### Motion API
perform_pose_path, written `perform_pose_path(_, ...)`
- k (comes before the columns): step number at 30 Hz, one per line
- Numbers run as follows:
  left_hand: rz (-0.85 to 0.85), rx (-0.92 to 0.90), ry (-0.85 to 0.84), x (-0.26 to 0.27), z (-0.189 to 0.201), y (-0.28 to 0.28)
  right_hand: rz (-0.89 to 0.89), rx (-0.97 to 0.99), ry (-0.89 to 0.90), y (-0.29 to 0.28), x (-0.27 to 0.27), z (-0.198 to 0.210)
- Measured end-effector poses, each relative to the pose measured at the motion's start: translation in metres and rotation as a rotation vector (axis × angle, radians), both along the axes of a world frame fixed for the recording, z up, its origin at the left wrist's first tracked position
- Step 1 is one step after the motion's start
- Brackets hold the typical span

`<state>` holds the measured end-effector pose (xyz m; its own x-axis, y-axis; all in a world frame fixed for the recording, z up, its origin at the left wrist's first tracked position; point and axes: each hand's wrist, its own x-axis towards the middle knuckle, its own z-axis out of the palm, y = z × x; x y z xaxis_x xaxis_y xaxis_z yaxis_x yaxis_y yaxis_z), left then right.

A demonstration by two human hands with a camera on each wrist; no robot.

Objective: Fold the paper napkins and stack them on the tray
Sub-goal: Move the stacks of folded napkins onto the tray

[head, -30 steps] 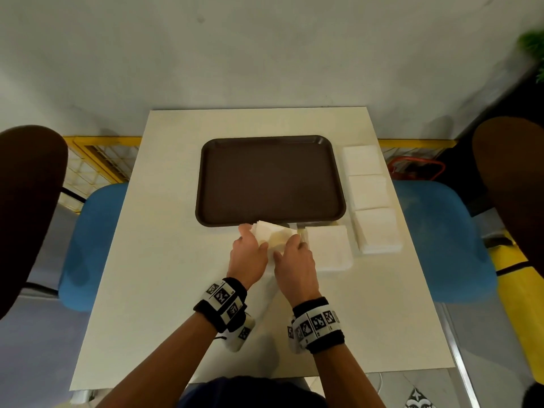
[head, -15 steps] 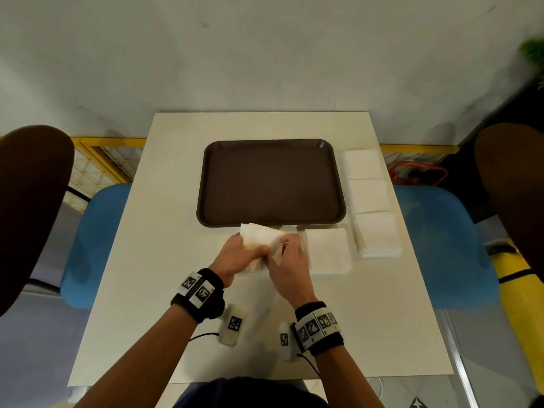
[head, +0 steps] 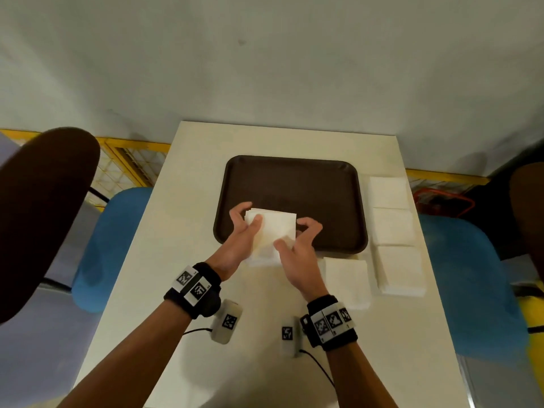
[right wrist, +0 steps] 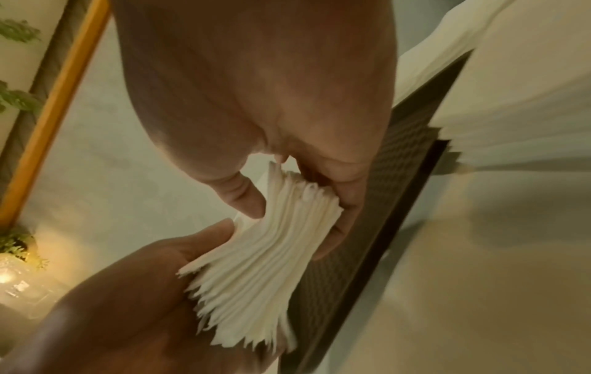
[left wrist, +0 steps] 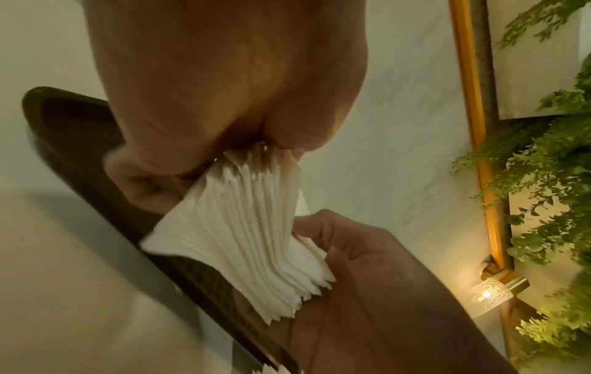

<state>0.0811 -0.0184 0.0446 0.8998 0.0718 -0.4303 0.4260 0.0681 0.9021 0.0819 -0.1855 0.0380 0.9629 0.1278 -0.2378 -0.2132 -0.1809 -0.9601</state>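
A thick stack of white paper napkins (head: 272, 229) is held between both hands, just above the near part of the dark brown tray (head: 294, 184). My left hand (head: 248, 214) grips the stack's left side, thumb on top and fingers curled round the far edge. My right hand (head: 294, 234) pinches the near right corner. In the left wrist view the stack (left wrist: 252, 237) fans out between the two hands over the tray's rim (left wrist: 80, 141). The right wrist view shows the same stack (right wrist: 265, 253) with ragged layered edges. The tray's floor is bare.
Three piles of white napkins (head: 388, 191) (head: 393, 226) (head: 400, 269) line the table's right edge, and a fourth pile (head: 346, 282) lies by the tray's near right corner. Two small tagged devices (head: 228, 325) (head: 290, 334) rest on the white table (head: 182, 290). Blue chairs (head: 112, 245) (head: 471, 290) flank it.
Both hands have lifted the napkin stack off the table in front of the tray and carried it forward, over the tray's near edge.
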Motion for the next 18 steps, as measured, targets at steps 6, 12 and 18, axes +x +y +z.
perform_pose_path(6,-0.031,0.021,-0.063,0.052,-0.005,0.018,0.010,0.003,-0.003,0.027,0.048,-0.004)
perform_pose_path(12,-0.090,0.156,0.000,0.105,-0.011,0.036,0.025,-0.053,0.012,0.054,0.100,-0.017)
perform_pose_path(18,-0.116,0.340,0.042,0.150,-0.027,0.055,0.003,-0.129,0.086,0.076,0.142,-0.026)
